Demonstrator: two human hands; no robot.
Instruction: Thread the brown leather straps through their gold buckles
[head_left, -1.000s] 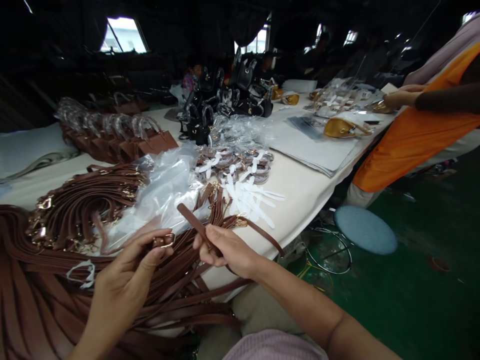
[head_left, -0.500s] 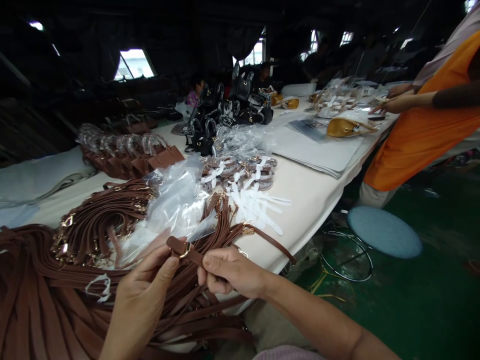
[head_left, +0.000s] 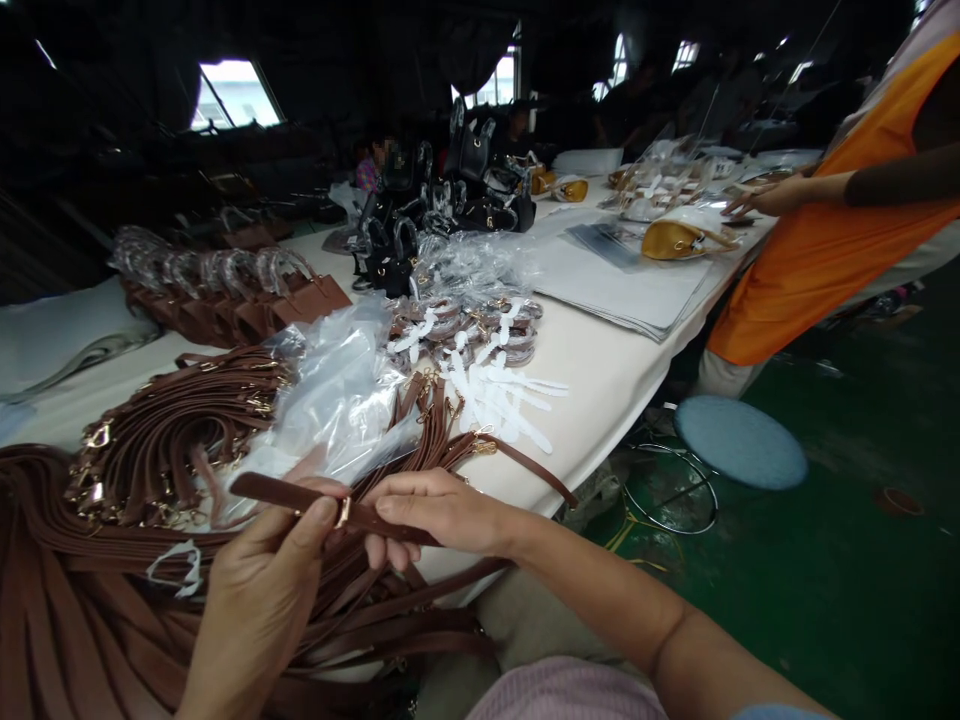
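A brown strap (head_left: 274, 492) with a gold buckle (head_left: 343, 513) is held level between my two hands, above the table's near edge. My left hand (head_left: 274, 570) pinches it at the buckle, and the strap's end sticks out past the fingers to the left. Just right of the buckle, my right hand (head_left: 427, 515) grips the same strap between thumb and fingers. Beneath and around both hands lie many brown straps (head_left: 67, 590), some with gold clasps. A coiled bundle of straps (head_left: 187, 420) rests beyond my left hand.
Clear plastic bags (head_left: 337, 380), white strips (head_left: 502, 400) and wrapped brown handles (head_left: 465, 330) lie mid-table. Brown handbags (head_left: 247, 300) and black handbags (head_left: 472, 190) stand behind. At right are a blue-grey stool (head_left: 739, 440) and a person in an orange apron (head_left: 810, 260).
More of the strap now extends left through the buckle. My left hand has moved to pinch at the buckle, and my right hand has shifted left with fingers further along. The view has turned slightly.
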